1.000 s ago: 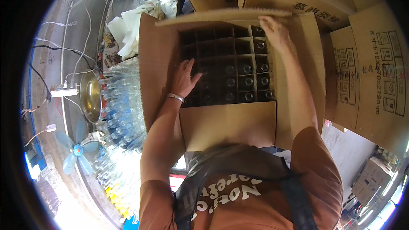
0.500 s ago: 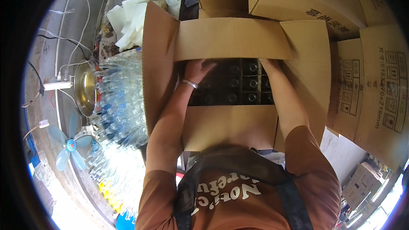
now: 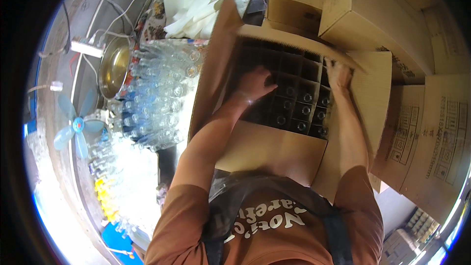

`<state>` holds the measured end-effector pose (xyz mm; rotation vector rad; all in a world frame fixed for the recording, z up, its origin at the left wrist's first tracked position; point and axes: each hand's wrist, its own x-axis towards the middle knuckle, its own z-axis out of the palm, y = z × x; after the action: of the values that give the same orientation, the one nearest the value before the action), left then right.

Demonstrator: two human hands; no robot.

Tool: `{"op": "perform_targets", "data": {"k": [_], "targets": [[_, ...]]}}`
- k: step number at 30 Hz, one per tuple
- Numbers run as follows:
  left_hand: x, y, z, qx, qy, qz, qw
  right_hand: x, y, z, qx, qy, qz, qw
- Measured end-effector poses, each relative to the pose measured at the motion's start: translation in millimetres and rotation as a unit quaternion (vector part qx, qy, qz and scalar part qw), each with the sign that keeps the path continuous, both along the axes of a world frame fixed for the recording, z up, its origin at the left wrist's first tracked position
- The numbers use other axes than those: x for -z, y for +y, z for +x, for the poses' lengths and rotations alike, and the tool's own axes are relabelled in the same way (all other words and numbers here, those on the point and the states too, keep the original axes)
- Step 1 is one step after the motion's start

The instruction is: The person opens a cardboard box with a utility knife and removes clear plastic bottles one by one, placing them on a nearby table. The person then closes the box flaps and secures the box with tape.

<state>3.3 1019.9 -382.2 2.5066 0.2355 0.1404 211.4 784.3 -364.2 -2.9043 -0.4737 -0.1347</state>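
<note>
An opened cardboard box (image 3: 274, 147) stands in front of me with its flaps raised. Inside it a dark cardboard divider (image 3: 300, 68) forms a grid of cells. Clear glass bottles (image 3: 306, 110) stand upright in several cells on the near and right side, only their round mouths showing. My left hand (image 3: 255, 86) is over the left part of the grid, thumb apart from the curved fingers, nothing held. At the far right of the grid, my right hand (image 3: 338, 74) has its fingers closed over the divider's edge; the fingertips are partly in shadow.
Many clear glass bottles (image 3: 157, 93) crowd the left side, beside a brass-coloured basin (image 3: 115, 68) and a blue fan (image 3: 77, 124). White cloths (image 3: 191, 10) lie at the back left. Stacked cardboard boxes (image 3: 378, 24) rise behind and on the right.
The far flap has tipped back, uncovering more of the grid. My left hand has come from the left edge over the cells. The view has tilted and the box appears turned.
</note>
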Motion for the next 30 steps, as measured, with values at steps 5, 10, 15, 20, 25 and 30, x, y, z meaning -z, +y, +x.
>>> {"op": "perform_targets", "data": {"k": [5,10,15,20,25,30], "targets": [[22,2,-12,-0.005,0.020,0.014,1.000,-120,-11,-15,-0.051,-0.077,0.130,0.987],[-30,0,-3,-0.041,-0.083,-0.055,0.994,-241,-15,-26,-0.048,-0.104,0.174,0.978],[-200,26,-31,-0.101,-0.205,-0.001,0.974,-320,26,-55,-0.127,-0.153,0.257,0.946],[-366,73,-134,-0.191,-0.282,-0.063,0.938,-397,91,-74,-0.268,-0.238,0.307,0.882],[-418,114,-222,-0.127,-0.401,-0.052,0.906,-446,189,-62,-0.403,-0.184,0.423,0.791],[-386,100,-276,-0.270,-0.239,0.159,0.919,-433,293,-170,-0.493,0.158,0.362,0.775]]}}
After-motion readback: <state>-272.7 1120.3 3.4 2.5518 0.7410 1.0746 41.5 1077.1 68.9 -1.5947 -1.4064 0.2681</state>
